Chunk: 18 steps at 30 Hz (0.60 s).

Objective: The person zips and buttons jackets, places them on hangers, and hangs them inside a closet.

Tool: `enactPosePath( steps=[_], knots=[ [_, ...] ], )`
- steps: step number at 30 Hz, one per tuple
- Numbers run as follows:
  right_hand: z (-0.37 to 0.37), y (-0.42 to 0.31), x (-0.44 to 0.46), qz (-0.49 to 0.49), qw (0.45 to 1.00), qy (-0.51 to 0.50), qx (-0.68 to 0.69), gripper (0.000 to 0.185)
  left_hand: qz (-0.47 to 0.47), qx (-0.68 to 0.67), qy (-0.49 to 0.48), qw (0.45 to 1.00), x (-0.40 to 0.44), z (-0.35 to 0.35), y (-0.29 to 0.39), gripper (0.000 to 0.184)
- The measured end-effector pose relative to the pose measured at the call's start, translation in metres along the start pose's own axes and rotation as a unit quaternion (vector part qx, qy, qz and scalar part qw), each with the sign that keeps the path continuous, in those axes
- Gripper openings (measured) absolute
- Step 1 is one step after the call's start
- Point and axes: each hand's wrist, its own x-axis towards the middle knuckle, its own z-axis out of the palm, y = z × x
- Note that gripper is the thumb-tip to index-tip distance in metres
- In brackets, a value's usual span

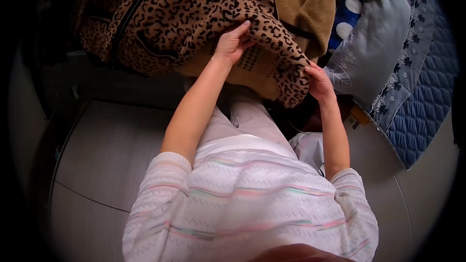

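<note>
A brown jacket with black leopard spots (187, 12) is spread across the top of the view, with a dark zip line and a dark pocket edge on its left part. My left hand (232, 46) grips the fabric near the middle, thumb on top and fingers partly hidden in a fold. Farther right, my right hand (320, 82) pinches the edge of a spotted section that looks like a sleeve and hangs down between the hands. Under it shows a tan lining or cloth with a small dark check (252, 63).
Behind lies a plain tan fleecy cloth (306, 5). To the right are a blue cloth with white dots (352, 5), a grey pillow (378, 34) and a quilted blue cover (422, 111) hanging over the edge. A whitish plastic bag (308, 150) is beside my legs, above the tiled floor (111, 155).
</note>
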Motion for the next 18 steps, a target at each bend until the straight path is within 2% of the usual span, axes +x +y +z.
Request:
enactPosePath(
  steps=[3, 5, 7, 9, 12, 13, 15, 18],
  knots=[
    [-0.017, 0.027, 0.014, 0.007, 0.999, 0.035, 0.023, 0.022, -0.025, 0.036, 0.028, 0.999, 0.0, -0.005, -0.009, 0.022],
    [-0.025, 0.04, 0.014, 0.027, 1.0, 0.006, 0.01, 0.022, -0.038, 0.048, 0.045, 0.997, -0.001, -0.007, -0.016, 0.024],
    [-0.019, 0.042, 0.002, 0.082, 0.996, -0.034, -0.007, 0.023, -0.031, 0.055, -0.004, 0.998, -0.011, -0.003, -0.019, 0.025],
    [-0.008, 0.039, 0.001, 0.065, 0.995, -0.025, -0.075, 0.034, -0.04, 0.09, -0.047, 0.994, -0.014, -0.003, -0.022, 0.027],
    [-0.003, 0.025, 0.027, 0.016, 0.992, -0.018, -0.125, 0.045, -0.076, 0.12, -0.055, 0.988, -0.032, 0.0, -0.034, 0.029],
    [0.003, 0.017, 0.038, -0.023, 0.988, -0.019, -0.155, 0.042, -0.1, 0.127, -0.062, 0.985, -0.04, 0.001, -0.04, 0.029],
    [0.019, 0.002, 0.057, 0.021, 0.983, 0.011, -0.183, 0.034, -0.147, 0.138, -0.076, 0.976, -0.051, 0.0, -0.05, 0.031],
    [0.038, -0.004, 0.068, 0.019, 0.991, 0.012, -0.129, 0.029, -0.161, 0.268, -0.1, 0.944, -0.057, -0.01, -0.059, 0.03]
  ],
)
